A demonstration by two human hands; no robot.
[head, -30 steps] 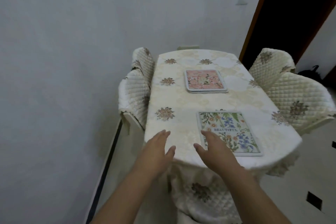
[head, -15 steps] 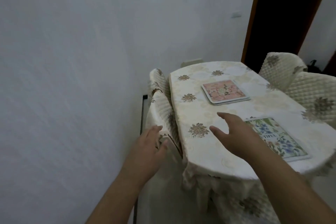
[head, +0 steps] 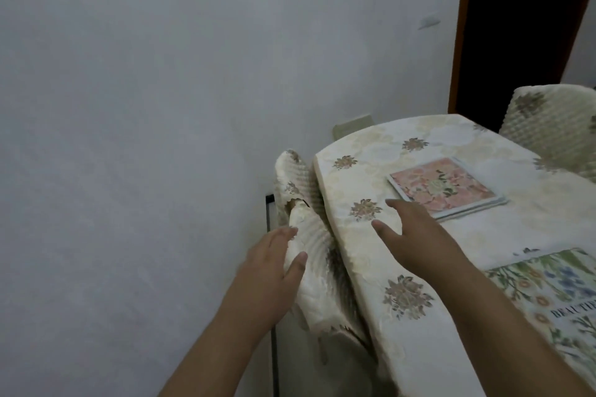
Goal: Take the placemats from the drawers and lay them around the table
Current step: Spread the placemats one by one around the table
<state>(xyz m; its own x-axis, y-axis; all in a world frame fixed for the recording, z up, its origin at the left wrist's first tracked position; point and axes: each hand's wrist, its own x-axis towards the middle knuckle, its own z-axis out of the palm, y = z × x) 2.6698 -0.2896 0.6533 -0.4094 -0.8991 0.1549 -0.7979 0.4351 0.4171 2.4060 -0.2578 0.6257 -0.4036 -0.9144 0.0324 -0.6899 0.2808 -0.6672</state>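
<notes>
Pale wall behind the cream floral-clothed bench; pink floral placemat stack mid-bench, green-and-blue floral placemat at near right edge. Left hand resting on quilted cream chair back, fingers loosely apart; right hand over bench, fingers spread, holding nothing. Best to reach the stack, lift only the top mat, set square before a chair.

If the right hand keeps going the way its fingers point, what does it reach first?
Probably the pink placemat stack: the right hand hovers open over the tablecloth, fingers aimed toward the stack's near edge, nothing between. Its height above the cloth is unclear.
</notes>
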